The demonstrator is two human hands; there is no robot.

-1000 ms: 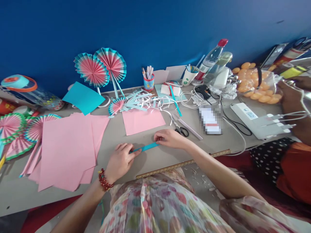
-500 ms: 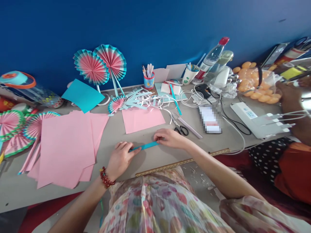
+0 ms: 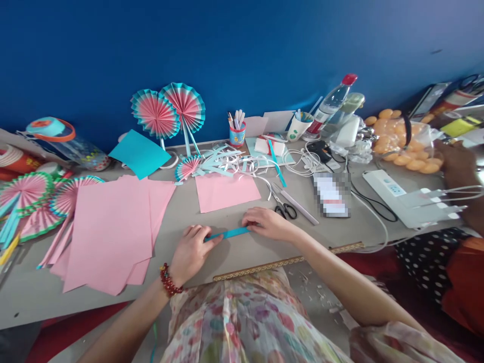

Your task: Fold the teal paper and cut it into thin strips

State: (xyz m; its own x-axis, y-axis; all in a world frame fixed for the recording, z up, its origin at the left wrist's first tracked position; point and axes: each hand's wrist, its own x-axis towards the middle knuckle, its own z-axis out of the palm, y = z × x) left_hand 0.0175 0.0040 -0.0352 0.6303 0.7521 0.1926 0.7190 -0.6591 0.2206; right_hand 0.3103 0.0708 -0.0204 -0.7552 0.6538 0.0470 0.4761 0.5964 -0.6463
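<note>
A narrow teal paper strip (image 3: 231, 233) lies flat on the grey table (image 3: 245, 252) near its front edge. My left hand (image 3: 192, 252), with a red bead bracelet at the wrist, pinches the strip's left end, fingers curled. My right hand (image 3: 264, 223) presses down on the strip's right end, fingers closed over it. A small pink sheet (image 3: 227, 191) lies just behind the strip.
A stack of large pink sheets (image 3: 109, 232) lies at the left, beside pink-and-teal paper fans (image 3: 30, 201). Two upright fans (image 3: 170, 111) lean on the blue wall. Scissors (image 3: 283, 206), cut strips (image 3: 223, 159), cables, a power strip (image 3: 393, 194) and a bottle (image 3: 330, 103) crowd the right. Another person's arm (image 3: 461, 171) reaches in at far right.
Both hands stay on the ends of the teal strip. The view has shifted slightly, so everything sits a bit lower and to the right in the picture.
</note>
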